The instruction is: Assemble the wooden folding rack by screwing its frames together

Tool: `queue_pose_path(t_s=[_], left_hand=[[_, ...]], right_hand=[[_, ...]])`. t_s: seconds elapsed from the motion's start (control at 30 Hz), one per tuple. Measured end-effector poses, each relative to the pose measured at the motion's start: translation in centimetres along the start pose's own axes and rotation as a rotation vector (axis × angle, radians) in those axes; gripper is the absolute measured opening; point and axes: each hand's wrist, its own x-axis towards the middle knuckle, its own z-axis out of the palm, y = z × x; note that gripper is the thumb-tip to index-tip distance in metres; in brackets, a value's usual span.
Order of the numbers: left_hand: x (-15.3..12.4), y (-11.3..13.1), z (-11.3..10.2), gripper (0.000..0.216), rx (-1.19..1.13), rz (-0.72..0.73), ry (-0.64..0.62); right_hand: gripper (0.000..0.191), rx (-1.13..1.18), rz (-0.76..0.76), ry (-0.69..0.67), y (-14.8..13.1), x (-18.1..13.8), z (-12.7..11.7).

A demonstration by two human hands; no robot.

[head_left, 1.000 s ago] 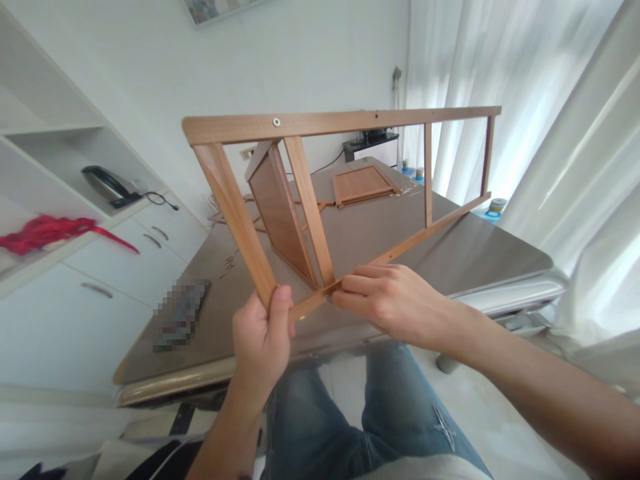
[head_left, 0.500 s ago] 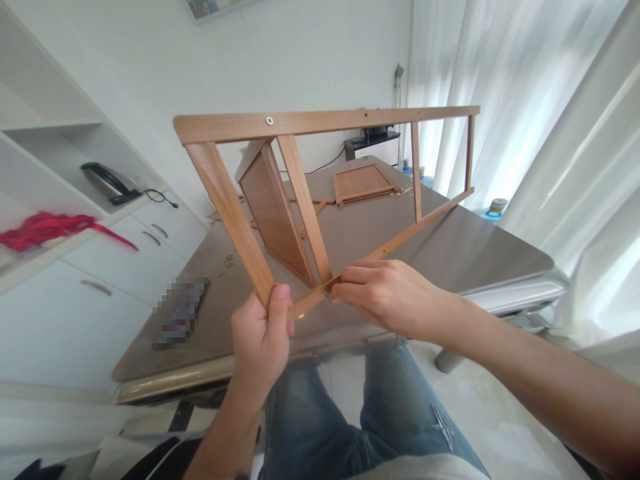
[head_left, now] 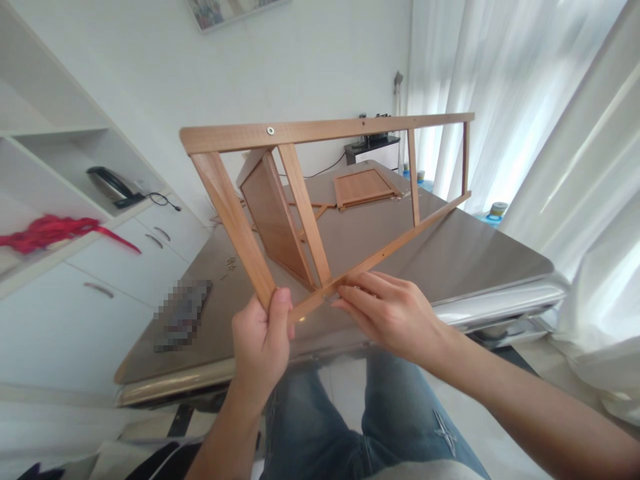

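A long wooden frame [head_left: 300, 213] with crossbars is tilted up over the table. My left hand [head_left: 263, 333] is closed around its near lower corner, thumb on top. Against the lower rail, close to the second crossbar's end, my right hand [head_left: 385, 307] pinches a small, thin metal piece [head_left: 330, 299]; the fingers hide most of it. A wooden panel [head_left: 275, 220] slants behind the frame's near crossbars. On the upper rail there is a metal-ringed hole [head_left: 271, 131].
On the grey table [head_left: 480, 253] lie another wooden panel [head_left: 365, 185], small fittings [head_left: 229, 264] and a blurred-out flat item [head_left: 184, 313]. White cabinets [head_left: 100, 280] stand left; a white curtain [head_left: 550, 167] hangs right. Water bottles [head_left: 495, 213] show beyond the table's right edge.
My right hand has shifted slightly right and down along the lower rail, its fingers turned. The frame's upper rail sits a little lower in view; my left hand keeps its grip.
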Motion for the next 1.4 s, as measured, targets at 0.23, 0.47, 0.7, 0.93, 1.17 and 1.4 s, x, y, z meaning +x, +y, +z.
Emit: queue_pose_path(t_s=[0.23, 0.47, 0.7, 0.93, 1.17, 1.4], left_hand=[[0.0, -0.4, -0.1, 0.041, 0.000, 0.023, -0.003], [-0.2, 0.2, -0.1, 0.040, 0.006, 0.013, 0.018], [-0.1, -0.5, -0.1, 0.040, 0.006, -0.010, 0.004], [-0.6, -0.3, -0.1, 0.045, 0.071, 0.019, -0.007], [-0.2, -3.2, -0.1, 0.054, 0.100, 0.078, -0.077], [-1.3, -6.2, 0.6, 0.045, 0.120, 0.118, -0.226]], right_hand=[[0.035, -0.096, 0.097, 0.074, -1.6, -0.7, 1.0], [0.032, -0.045, 0.135, 0.133, -1.7, -0.9, 1.5], [0.033, -0.087, 0.121, 0.117, -1.8, -1.1, 1.7], [0.024, -0.084, 0.006, -0.085, -1.4, -0.9, 1.3], [0.030, 0.001, -0.185, -0.031, -0.8, -1.4, 0.4], [0.021, 0.322, 0.074, 0.200, -1.0, -0.7, -0.8]])
